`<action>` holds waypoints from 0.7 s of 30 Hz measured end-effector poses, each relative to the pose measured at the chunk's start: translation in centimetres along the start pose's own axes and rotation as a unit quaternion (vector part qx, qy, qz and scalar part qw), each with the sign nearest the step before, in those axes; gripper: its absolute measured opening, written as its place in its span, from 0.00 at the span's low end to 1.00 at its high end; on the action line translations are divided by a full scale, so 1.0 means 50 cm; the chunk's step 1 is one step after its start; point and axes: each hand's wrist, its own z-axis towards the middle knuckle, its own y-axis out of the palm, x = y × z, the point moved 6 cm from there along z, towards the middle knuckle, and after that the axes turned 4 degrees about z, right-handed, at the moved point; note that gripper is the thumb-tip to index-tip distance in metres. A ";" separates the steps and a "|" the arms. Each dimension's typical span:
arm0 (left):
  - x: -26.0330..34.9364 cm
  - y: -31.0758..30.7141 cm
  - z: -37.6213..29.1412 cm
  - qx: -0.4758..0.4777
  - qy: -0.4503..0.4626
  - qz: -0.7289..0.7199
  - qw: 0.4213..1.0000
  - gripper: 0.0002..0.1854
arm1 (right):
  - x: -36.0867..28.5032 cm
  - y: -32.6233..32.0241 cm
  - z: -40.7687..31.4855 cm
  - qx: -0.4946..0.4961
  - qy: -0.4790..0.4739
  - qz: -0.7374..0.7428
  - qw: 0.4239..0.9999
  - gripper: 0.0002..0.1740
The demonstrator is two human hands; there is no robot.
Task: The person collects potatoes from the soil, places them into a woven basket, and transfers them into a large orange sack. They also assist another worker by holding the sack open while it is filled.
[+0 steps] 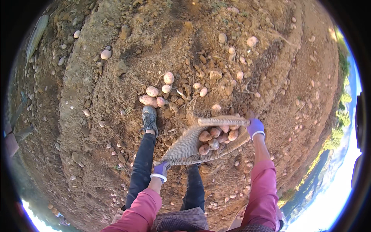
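My left hand [161, 169], in a purple glove with a white cuff, is shut on the near left corner of a woven scoop-shaped basket [182, 145]. At the basket's right end my right hand [255, 127], gloved the same way, grips the rim; its fingertips are partly hidden. Several reddish potatoes [214, 132] lie together in the basket's right part. The basket is tilted above the soil, over my lower leg. Beyond my shoe, a cluster of pink potatoes [152, 91] rests on the ground.
Loose brown soil [116, 78] with clods and scattered potatoes [252, 41] surrounds me. My dark shoe [149, 117] stands left of the basket. A long pale object [37, 34] lies at the upper left. Part of another person [11, 142] shows at the left edge.
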 end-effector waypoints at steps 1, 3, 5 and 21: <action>0.012 0.004 -0.019 -0.008 0.007 0.000 1.000 0.15 | 0.005 -0.019 -0.023 -0.009 -0.005 -0.009 1.000 0.11; 0.065 -0.009 -0.053 0.003 0.041 0.043 0.998 0.10 | -0.010 -0.076 -0.066 0.019 -0.049 0.030 0.998 0.10; 0.158 -0.029 -0.078 -0.025 0.116 0.051 0.992 0.11 | -0.054 -0.155 -0.089 0.021 -0.056 0.048 0.997 0.10; 0.922 0.122 -0.131 -0.235 0.148 -0.068 0.958 0.44 | -1.014 -0.860 -0.048 0.200 -0.387 0.196 0.878 0.27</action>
